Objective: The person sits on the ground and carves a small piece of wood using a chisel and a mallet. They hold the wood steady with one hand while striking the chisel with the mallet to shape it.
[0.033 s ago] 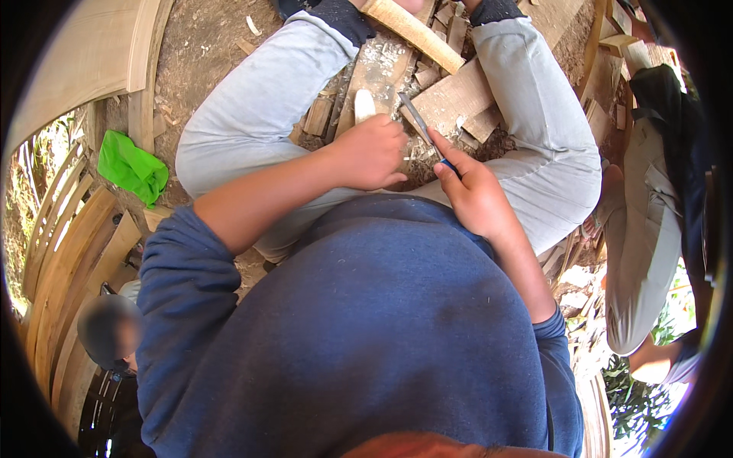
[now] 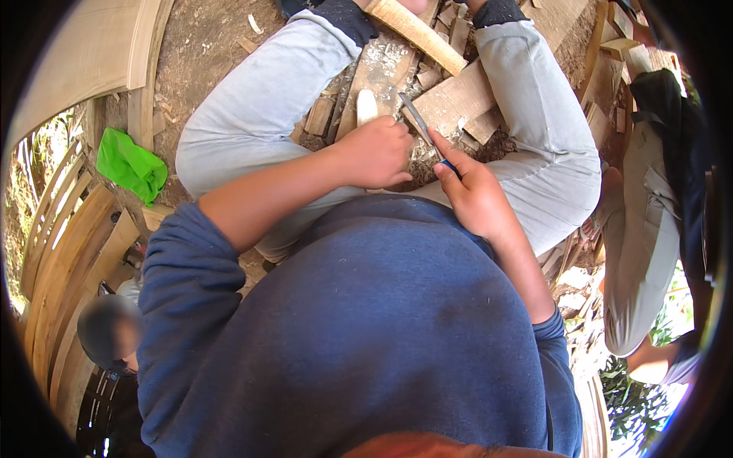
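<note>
My left hand (image 2: 377, 154) is closed around a pale carved piece of wood (image 2: 366, 105). Its smooth rounded end sticks out beyond the knuckles, and the rest is hidden by the hand. In my right hand (image 2: 475, 191) is a knife (image 2: 418, 120) with a blue handle, mostly covered by the fingers. My index finger stretches along the narrow dark blade, which slants up and to the left. The blade's tip is just right of the wood's rounded end, apart from it.
Between my legs lie boards (image 2: 456, 93), offcuts and shavings, with a thick wooden bar (image 2: 416, 34) by my feet. A green cloth (image 2: 131, 164) is at left, near curved planks (image 2: 69, 267). One person (image 2: 111, 336) is at lower left, another person's trousered leg (image 2: 641, 229) at right.
</note>
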Available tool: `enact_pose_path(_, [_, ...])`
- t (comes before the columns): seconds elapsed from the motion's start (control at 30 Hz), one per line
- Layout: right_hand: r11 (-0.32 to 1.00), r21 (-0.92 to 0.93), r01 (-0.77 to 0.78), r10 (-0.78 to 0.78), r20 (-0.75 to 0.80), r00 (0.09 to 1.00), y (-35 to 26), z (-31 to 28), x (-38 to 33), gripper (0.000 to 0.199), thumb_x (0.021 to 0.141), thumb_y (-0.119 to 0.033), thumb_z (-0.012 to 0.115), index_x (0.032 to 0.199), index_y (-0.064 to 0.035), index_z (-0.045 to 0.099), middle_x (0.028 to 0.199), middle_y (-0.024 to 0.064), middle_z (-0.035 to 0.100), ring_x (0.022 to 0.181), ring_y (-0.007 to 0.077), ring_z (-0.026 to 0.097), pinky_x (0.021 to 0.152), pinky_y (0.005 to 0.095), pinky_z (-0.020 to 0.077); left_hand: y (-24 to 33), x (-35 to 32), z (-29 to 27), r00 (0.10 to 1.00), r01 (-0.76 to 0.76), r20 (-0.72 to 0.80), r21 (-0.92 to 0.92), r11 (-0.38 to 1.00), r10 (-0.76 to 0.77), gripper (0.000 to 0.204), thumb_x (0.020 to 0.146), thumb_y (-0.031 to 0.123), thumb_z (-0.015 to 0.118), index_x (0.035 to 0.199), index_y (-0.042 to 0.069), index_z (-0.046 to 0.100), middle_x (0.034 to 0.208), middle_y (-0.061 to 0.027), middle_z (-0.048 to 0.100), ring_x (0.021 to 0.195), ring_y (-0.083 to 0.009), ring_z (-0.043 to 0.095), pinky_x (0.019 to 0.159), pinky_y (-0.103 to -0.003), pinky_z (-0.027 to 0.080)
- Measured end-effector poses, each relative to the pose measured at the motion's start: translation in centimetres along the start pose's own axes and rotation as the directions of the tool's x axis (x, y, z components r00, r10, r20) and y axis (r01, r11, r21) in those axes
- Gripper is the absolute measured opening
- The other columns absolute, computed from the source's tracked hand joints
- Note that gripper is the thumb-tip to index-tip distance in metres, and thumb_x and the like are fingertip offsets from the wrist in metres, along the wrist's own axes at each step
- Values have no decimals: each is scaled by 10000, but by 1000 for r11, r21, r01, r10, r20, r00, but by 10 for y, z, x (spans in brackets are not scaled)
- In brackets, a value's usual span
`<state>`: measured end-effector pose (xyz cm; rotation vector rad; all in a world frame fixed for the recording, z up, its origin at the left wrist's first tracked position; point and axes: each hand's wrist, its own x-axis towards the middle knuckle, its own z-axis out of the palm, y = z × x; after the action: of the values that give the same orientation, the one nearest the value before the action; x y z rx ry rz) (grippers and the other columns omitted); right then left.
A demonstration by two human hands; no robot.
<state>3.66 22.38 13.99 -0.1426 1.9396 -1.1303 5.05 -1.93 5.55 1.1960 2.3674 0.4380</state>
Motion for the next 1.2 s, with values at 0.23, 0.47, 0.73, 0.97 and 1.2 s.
enact_pose_path(0.23, [971,-155,180,-186,-25,982,-5,11,14,531,1100,-179,565,1627,-125,528,1181,329,742,1117,490,722,999,489,559,-9,12,2,1000,4,26,-52,999,-3,460,1006,519,649,906,88,772,879,-136,755,880,-351,724,838,-473,548])
enact_pose_path(0.47, [907,-405,116,-123,9,992,-14,26,29,540,1047,-149,627,1585,-142,582,850,271,730,826,465,730,797,559,573,-14,11,5,992,66,119,-236,969,-39,435,1006,520,627,923,113,757,843,-146,754,789,-373,746,722,-503,582])
enact_pose_path(0.73, [872,-449,197,-246,-54,968,1,46,37,587,1043,-122,635,1621,-169,549,844,279,720,808,469,723,773,564,564,-19,15,34,999,52,11,-196,979,-50,395,964,508,654,907,127,741,911,-119,735,910,-336,719,851,-480,576])
enact_pose_path(0.97, [881,-446,157,-177,-4,984,-9,44,28,531,1042,-105,580,1570,-62,546,859,281,728,819,478,721,770,595,551,-17,17,22,979,164,161,-249,954,-126,317,911,430,687,902,119,747,990,-126,732,967,-345,708,890,-479,570])
enact_pose_path(1.2, [887,-433,164,-205,-51,977,-12,52,37,481,1063,-110,524,1539,-45,550,894,294,735,861,490,726,799,599,551,-19,21,24,982,142,144,-155,978,-120,304,877,421,696,884,123,753,1010,-121,748,997,-331,709,890,-469,571])
